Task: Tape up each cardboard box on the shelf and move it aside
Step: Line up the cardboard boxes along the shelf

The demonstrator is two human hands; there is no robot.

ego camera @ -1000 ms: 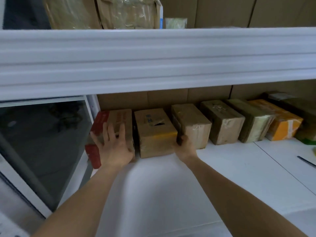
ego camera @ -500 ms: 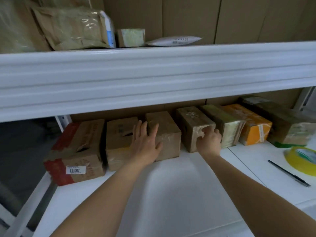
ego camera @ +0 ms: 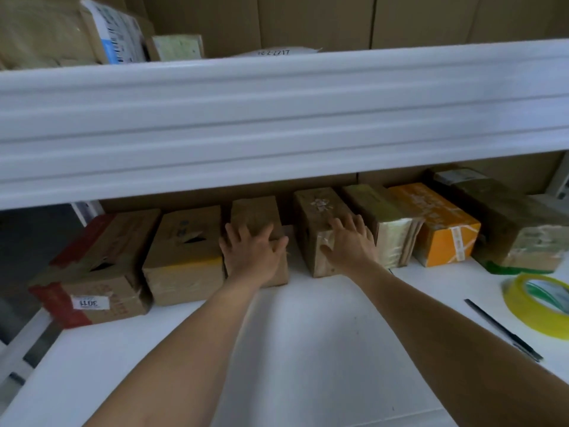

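Both arms reach forward under the upper shelf. The left hand (ego camera: 251, 255) lies flat, fingers spread, on the third box (ego camera: 257, 217); the right hand (ego camera: 349, 245) rests likewise, fingers wide, on the fourth box (ego camera: 314, 217).

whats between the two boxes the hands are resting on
Nothing, in the head view: a narrow gap of bare white shelf separates the box under the left hand from the box under the right hand.

A white sticker (ego camera: 89, 302) on the red-and-brown cardboard box (ego camera: 101, 269), far left of the left grip (ego camera: 251, 252), reads "3011" upside down; the other print is too blurred.
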